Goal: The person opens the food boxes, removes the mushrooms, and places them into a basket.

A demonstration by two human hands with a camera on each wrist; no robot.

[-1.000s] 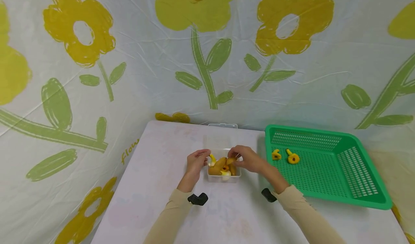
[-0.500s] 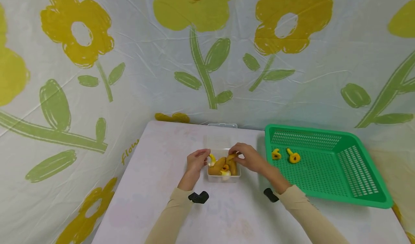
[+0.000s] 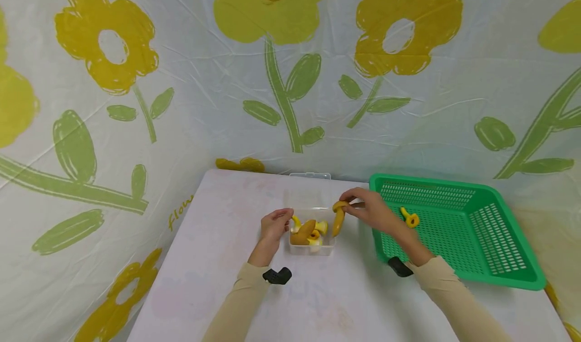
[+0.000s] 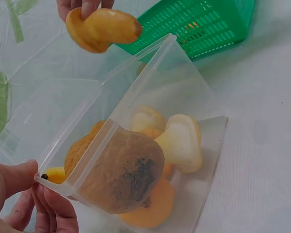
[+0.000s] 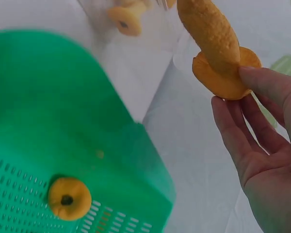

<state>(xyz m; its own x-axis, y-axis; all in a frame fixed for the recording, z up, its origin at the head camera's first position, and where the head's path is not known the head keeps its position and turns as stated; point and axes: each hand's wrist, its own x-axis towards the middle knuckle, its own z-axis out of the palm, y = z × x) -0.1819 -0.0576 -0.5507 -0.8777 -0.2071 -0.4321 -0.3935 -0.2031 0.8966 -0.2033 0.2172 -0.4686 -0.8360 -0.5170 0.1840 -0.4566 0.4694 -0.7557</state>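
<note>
A: The right hand [image 3: 369,211] has moved up and to the right since the earlier frame, bringing a tan mushroom [image 3: 338,221] out of the clear box [image 3: 312,250].

B: And the left hand [image 3: 272,228]?

A: It has stayed put, pinching the box's rim between thumb and fingers; the left wrist view shows that at lower left.

B: How is the mushroom held?

A: By its cap, pinched between the right thumb and fingertips. In the head view the cap is uppermost and the stem points down, right by the box's right edge, just right of centre in the frame.

B: What's in the box?

A: A large brown piece [image 3: 303,232], plus some pale and yellow pieces [image 3: 320,227]. The open lid [image 3: 310,176] is above it in the frame.

B: And at the right of the frame?

A: A green basket [image 3: 445,236] on the desk [image 3: 290,306], with a yellow piece [image 3: 411,220] showing in its left part.
</note>
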